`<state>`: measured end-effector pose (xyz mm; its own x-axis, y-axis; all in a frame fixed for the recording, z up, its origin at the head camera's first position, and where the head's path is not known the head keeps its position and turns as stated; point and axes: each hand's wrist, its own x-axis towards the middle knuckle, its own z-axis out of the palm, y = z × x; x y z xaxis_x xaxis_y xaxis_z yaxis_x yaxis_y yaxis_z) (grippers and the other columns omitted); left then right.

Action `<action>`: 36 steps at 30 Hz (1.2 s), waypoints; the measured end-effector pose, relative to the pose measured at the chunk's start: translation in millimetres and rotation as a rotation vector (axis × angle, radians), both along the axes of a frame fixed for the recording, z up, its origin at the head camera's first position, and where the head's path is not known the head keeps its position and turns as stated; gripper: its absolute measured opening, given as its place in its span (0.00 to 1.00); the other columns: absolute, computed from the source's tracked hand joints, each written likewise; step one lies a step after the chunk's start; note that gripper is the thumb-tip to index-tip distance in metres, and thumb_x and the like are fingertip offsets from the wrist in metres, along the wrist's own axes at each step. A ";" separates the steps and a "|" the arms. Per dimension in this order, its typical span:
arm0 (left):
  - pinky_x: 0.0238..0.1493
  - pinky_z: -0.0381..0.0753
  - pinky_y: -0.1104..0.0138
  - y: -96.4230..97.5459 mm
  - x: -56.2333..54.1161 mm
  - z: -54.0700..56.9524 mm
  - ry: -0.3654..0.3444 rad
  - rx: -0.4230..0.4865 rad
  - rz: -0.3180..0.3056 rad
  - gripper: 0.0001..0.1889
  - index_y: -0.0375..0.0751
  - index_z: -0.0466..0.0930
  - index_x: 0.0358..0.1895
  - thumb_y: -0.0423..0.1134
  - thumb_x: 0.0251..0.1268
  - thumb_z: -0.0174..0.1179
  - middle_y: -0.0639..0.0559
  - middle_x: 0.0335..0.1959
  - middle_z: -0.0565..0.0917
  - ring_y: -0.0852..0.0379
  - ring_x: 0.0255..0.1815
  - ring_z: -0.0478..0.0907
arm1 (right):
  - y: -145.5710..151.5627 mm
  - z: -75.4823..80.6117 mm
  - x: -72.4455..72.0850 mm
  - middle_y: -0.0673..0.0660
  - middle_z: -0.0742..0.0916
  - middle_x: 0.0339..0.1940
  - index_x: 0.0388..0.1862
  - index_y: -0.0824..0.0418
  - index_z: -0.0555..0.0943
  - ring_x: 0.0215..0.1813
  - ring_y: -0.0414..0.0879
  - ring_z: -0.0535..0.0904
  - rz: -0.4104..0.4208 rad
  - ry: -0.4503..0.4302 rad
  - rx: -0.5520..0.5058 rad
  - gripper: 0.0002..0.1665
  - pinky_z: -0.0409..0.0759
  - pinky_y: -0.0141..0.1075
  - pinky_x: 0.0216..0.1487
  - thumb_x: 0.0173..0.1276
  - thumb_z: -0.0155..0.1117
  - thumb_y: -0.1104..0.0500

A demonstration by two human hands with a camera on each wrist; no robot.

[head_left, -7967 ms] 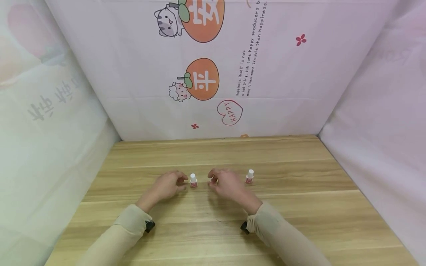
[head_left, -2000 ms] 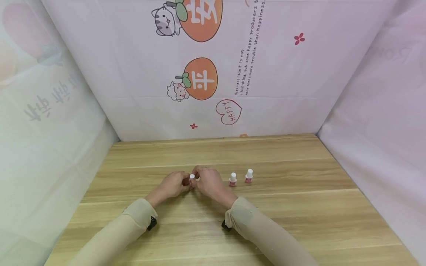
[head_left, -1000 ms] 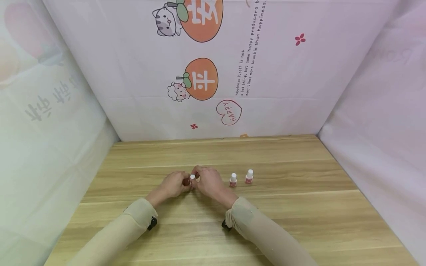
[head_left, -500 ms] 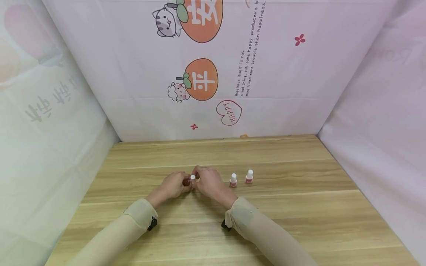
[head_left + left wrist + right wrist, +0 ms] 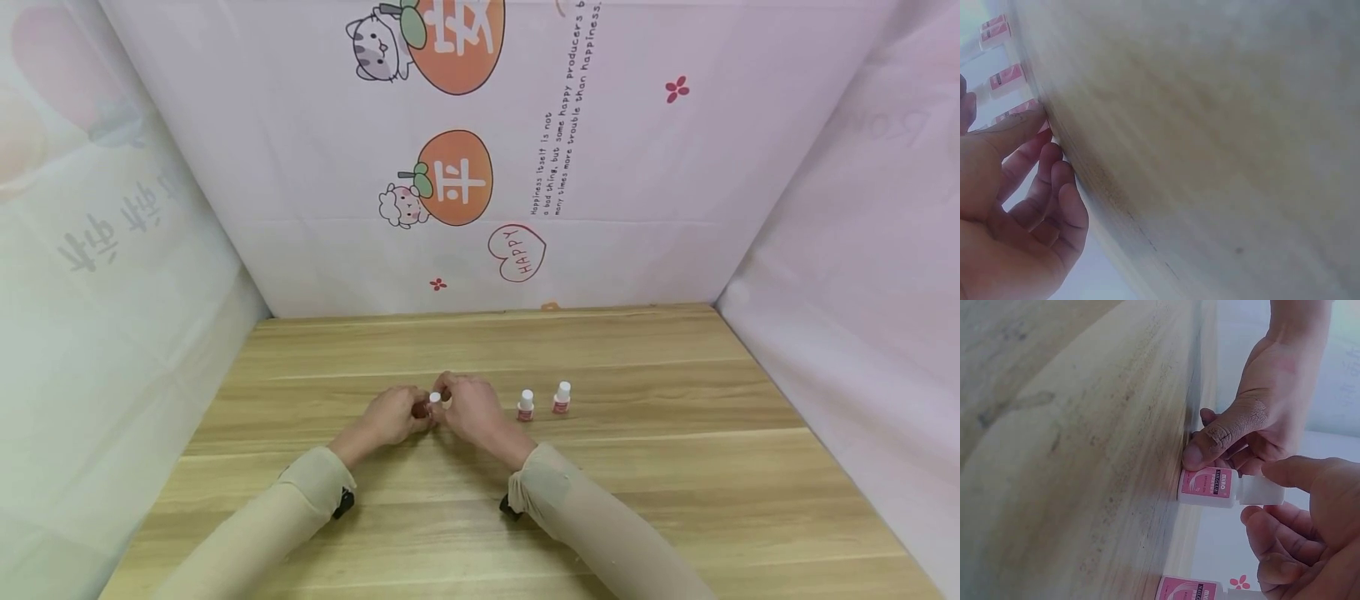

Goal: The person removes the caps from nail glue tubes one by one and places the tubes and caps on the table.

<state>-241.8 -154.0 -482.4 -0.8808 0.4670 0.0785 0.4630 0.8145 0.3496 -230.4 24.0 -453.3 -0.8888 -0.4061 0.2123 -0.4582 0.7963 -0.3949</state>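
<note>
My right hand (image 5: 474, 410) is now joining my left hand (image 5: 388, 415), both gripping one nail glue bottle (image 5: 1208, 487) between them, seemingly working its cap (image 5: 1262, 490)

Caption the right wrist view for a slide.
Left grip on a nail glue bottle, right grip on its white cap, another bottle nearby.

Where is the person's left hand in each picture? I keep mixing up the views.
Head: the left hand is left of centre, in the lower half.
Left wrist: it looms large at the left edge, lower half.
Right wrist: it is upper right, fingers pointing downward and left.
Shared landmark: the small bottle at its fingertips, its pink label plainest in the right wrist view.
</note>
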 end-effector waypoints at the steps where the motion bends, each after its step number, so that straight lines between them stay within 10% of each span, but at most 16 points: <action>1: 0.34 0.75 0.65 0.1 0.1 0.1 -0.001 0.000 0.003 0.07 0.45 0.82 0.36 0.41 0.61 0.70 0.56 0.27 0.80 0.61 0.29 0.74 | 0.0 0.3 0.1 0.52 0.90 0.38 0.43 0.53 0.82 0.39 0.46 0.83 -0.004 -0.003 -0.005 0.11 0.79 0.37 0.40 0.66 0.69 0.50; 36: 0.31 0.72 0.67 -0.2 1.1 0.7 0.016 0.003 -0.001 0.08 0.44 0.80 0.33 0.41 0.60 0.71 0.55 0.25 0.79 0.62 0.27 0.72 | 1.5 0.7 -1.7 0.50 0.89 0.36 0.42 0.54 0.83 0.38 0.45 0.83 0.027 0.016 -0.027 0.10 0.79 0.35 0.39 0.65 0.70 0.53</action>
<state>-240.7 -154.2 -481.8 -0.8790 0.4674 0.0941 0.4692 0.8131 0.3444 -232.1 25.5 -452.6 -0.8741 -0.4236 0.2379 -0.4857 0.7726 -0.4088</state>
